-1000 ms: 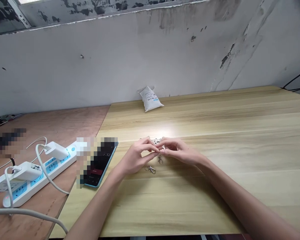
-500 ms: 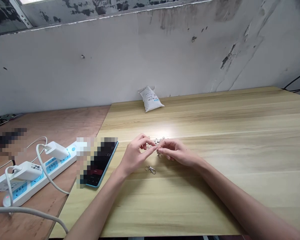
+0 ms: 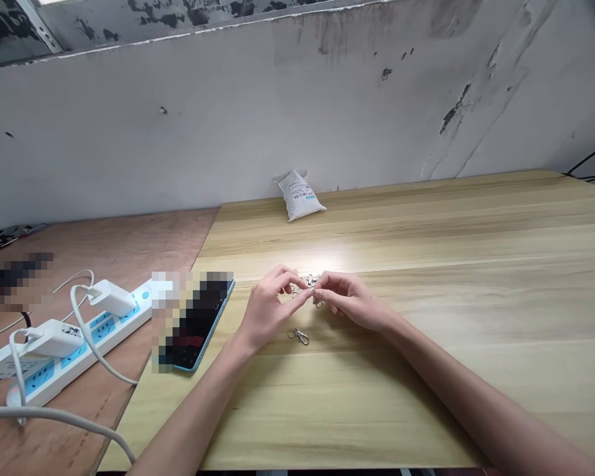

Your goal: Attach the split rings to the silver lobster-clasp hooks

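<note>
My left hand and my right hand meet fingertip to fingertip over the light wooden table. Together they pinch a small silver metal clasp that hangs between them. A little heap of similar metal clasps lies on the table just behind my fingers. One finished-looking clasp with a ring rests on the table below my left hand.
A phone in a blue case lies left of my left hand. A white power strip with chargers and cables sits on the brown table at left. A small white packet leans by the wall.
Both hands have drawn slightly away from me and lifted a little; the clasp that hung lower between the fingers is now drawn up closer to the fingertips.
</note>
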